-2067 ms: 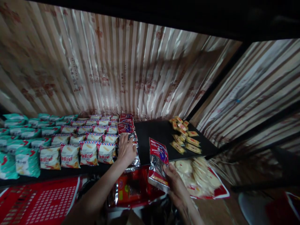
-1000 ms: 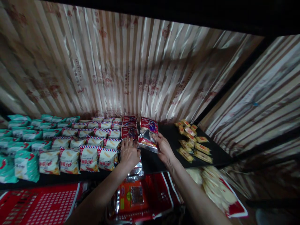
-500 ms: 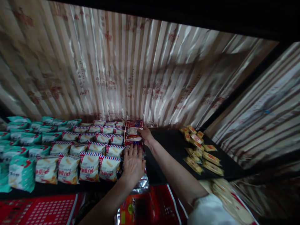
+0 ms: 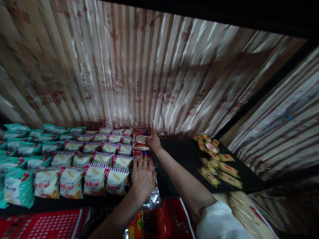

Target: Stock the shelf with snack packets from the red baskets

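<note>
At the middle of the black shelf, a dark red snack packet [image 4: 143,136] lies at the back of a column of similar packets. My right hand [image 4: 154,142] grips its right edge, thumb over the front. Just nearer to me, my left hand [image 4: 142,176] rests flat on the column, fingers stretched forward and slightly spread, hiding most of the packets beneath. A silver packet end [image 4: 152,200] sticks out in front below that hand. Immediately left of both hands stand rows of white snack bags [image 4: 116,181] with red and blue striped tops.
Teal snack bags [image 4: 18,187] fill the left end of the shelf. Small yellow packets [image 4: 228,169] lie loosely at the right. Below are a red perforated basket [image 4: 50,225], orange and red packages [image 4: 149,224] and pale bagged goods [image 4: 245,212]. Striped sheeting [image 4: 159,73] backs the shelf.
The view has shifted slightly. Both hands stay at the column of red packets, the right still holding the rear packet and the left still lying flat.
</note>
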